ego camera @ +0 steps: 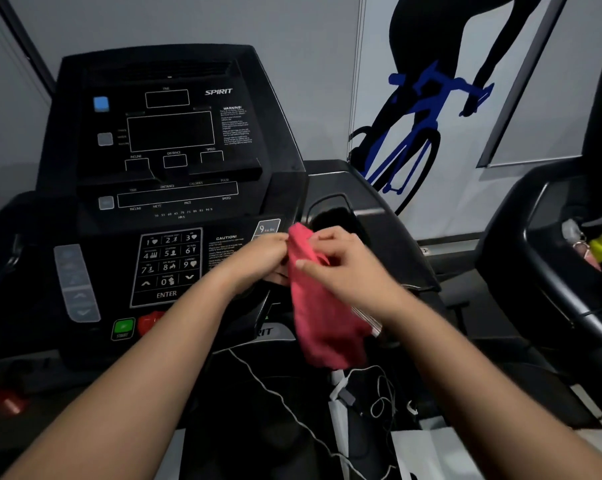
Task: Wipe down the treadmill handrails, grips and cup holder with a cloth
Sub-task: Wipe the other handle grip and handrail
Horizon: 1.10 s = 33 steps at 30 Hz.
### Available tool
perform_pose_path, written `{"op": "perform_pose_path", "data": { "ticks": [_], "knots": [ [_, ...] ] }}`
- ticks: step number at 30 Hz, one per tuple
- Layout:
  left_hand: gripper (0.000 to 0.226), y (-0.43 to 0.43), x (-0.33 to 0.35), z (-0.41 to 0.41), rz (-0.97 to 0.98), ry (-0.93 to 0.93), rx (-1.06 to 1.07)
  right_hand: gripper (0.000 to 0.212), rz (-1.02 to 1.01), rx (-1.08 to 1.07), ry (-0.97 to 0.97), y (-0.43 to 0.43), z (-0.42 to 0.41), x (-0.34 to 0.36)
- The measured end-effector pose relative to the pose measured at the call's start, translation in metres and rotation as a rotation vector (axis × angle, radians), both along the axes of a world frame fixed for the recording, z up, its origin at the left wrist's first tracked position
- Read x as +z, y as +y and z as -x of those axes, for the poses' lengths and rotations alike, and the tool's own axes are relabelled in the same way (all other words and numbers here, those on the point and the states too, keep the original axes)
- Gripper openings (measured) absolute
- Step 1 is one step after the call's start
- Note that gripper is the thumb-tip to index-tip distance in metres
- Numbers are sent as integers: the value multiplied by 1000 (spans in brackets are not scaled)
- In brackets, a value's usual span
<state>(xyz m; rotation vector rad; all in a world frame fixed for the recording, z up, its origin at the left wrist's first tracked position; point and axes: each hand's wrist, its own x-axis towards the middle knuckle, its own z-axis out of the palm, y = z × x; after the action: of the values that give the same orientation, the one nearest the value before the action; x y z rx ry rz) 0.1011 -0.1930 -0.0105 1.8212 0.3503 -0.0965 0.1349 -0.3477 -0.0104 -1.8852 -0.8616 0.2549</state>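
at a gym treadmill beneath a wall mural of a cyclist [413, 109], a person faces the dark console [168, 133], its screens blank. a second machine [552, 271] stands to the right, its tray holding small items too blurred to name. between the two hands hangs a pink cloth [323, 313], draped in front of the console's right side and seemingly clear of any surface. just behind its top edge lies the cup holder [332, 216], a dark recess in the console's right wing. the left hand [261, 261] pinches the cloth's upper edge from one side, while the right hand [341, 258], thumb and fingers curled, grasps the fabric from the other. held up by its top like this, the cloth looks to be getting spread or refolded for a fresh wiping face, probably with the cup holder as the nearest target. no wiping contact shows yet. lower left, the numbered keypad [169, 265] and green start button [123, 328] sit well apart from the cloth. a thin white cord [275, 389] trails below.
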Motion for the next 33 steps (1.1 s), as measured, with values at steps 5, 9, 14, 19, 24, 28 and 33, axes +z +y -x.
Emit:
{"op": "perform_pose_path", "data": {
  "ticks": [5,9,14,19,24,28,33],
  "knots": [
    [29,15,4,7,-299,193,-209,59,245,-185,-418,23,24,-27],
    [38,25,21,4,-390,211,-249,40,363,-275,-533,30,22,-30],
    [33,38,17,-8,-633,-188,188,32,303,-355,-448,37,23,-23],
    [28,38,-15,-13,-770,-358,287,29,418,-357,-235,49,16,-2],
    [24,31,-32,-14,-790,-430,388,29,194,-318,-693,40,19,-33],
    [21,30,-35,-13,-797,-460,387,47,169,-261,-656,17,18,-56],
    [19,29,-39,-11,-813,-477,387,47,233,-462,-354,29,27,-32]
  ]
}}
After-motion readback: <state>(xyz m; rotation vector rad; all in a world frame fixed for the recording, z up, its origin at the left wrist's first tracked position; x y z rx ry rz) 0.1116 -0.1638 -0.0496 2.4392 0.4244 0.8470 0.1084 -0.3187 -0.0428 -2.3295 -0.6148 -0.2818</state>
